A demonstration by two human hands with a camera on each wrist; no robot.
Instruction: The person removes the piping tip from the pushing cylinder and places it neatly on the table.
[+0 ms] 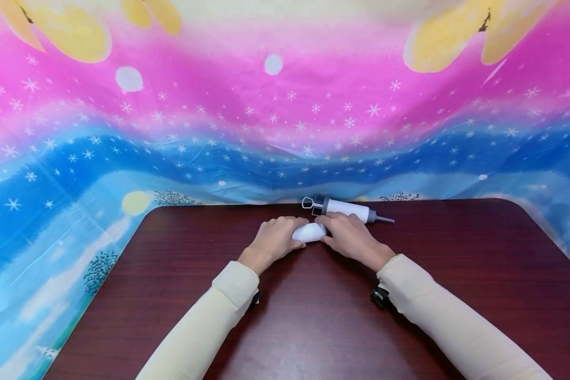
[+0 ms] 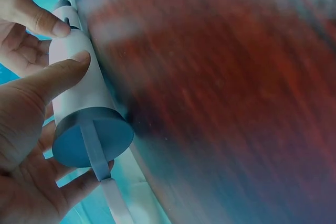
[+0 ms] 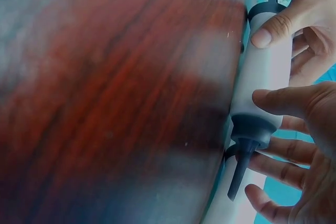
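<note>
A white syringe-like cylinder lies crosswise between both hands near the far side of the table. My left hand grips its left part, thumb across the barrel, fingers behind it. In the left wrist view, that end has a dark grey round cap with a flat bar sticking out. Toward the other end, my right hand holds the barrel between its thumb and fingers. A dark grey collar and tapered nozzle show there in the right wrist view; its lower fingers are spread beside the nozzle.
Just beyond the hands lies a second white cylinder with a grey nozzle to the right and a dark looped handle to the left. The brown table ends at a patterned cloth hanging behind it.
</note>
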